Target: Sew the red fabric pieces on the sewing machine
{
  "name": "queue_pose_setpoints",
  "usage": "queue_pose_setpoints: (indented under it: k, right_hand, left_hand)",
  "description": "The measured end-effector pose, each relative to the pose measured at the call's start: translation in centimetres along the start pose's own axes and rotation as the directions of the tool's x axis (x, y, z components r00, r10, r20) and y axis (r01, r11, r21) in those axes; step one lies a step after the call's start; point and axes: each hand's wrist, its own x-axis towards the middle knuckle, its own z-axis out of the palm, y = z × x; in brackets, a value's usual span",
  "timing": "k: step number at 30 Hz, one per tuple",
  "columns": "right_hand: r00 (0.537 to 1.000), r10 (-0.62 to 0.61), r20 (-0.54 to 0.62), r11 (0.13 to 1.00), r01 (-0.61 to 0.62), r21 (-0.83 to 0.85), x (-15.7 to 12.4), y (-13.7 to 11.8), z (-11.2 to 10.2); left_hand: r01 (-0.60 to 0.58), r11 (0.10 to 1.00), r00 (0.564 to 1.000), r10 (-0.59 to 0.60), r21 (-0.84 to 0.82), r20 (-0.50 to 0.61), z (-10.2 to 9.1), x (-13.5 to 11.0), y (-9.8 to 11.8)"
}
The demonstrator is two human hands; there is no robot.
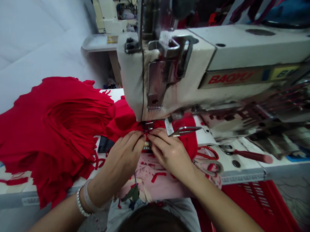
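A piece of red fabric (122,118) lies under the presser foot (148,126) of a white sewing machine (168,73). Just in front of the foot, my left hand (127,151) pinches the cloth's near edge with its fingertips. My right hand (170,148) grips the same edge close beside it, fingers bent and pressed together. Between the two hands only a narrow gap shows. More of the fabric spreads past my right hand, beneath the machine arm. What lies under my fingertips is hidden.
A tall stack of red fabric pieces (53,125) covers the table's left side. Right of my hands lie scissors (210,154) and a red-handled tool (252,156). Pink cloth with red scraps (159,180) hangs over the front edge. A red plastic basket (265,203) stands below right.
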Motion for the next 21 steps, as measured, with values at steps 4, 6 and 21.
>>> queue_pose_setpoints:
  k: [4,6,21]
  right_hand:
    - [0.998,0.054,0.028,0.996,-0.056,0.068,0.18,0.17,0.13]
    - [0.998,0.058,0.03,0.995,-0.06,0.08,0.21,0.27,0.17]
    - [0.993,-0.11,0.039,0.974,0.115,-0.196,0.24,-0.27,-0.03]
  left_hand:
    - [0.011,1.0,1.0,-0.011,-0.016,0.006,0.11,0.28,-0.34]
    - [-0.004,1.0,1.0,0.004,-0.018,-0.004,0.04,0.44,-0.54]
    - [-0.047,0.999,0.998,0.047,0.001,-0.031,-0.25,0.59,-0.15]
